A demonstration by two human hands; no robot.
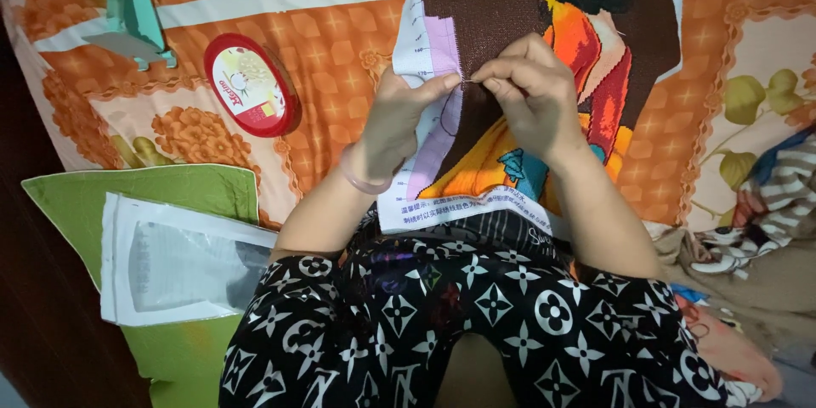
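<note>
On the lap over a floral bed sheet (340,68), the left hand (399,123) pinches the cross-stitch canvas (518,8) edge to keep it taut while the right hand (531,89), fingertips together, grips a needle (466,81) at the cloth, a red tin (249,85) lying nearby.

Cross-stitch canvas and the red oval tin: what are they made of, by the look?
Cross-stitch canvas: woven cloth, matte, with visible grid and stitched colour blocks. Red oval tin: probably metal or hard plastic, with a glossy printed lid and smooth rim. Left hand and right hand pinch the canvas.
</note>
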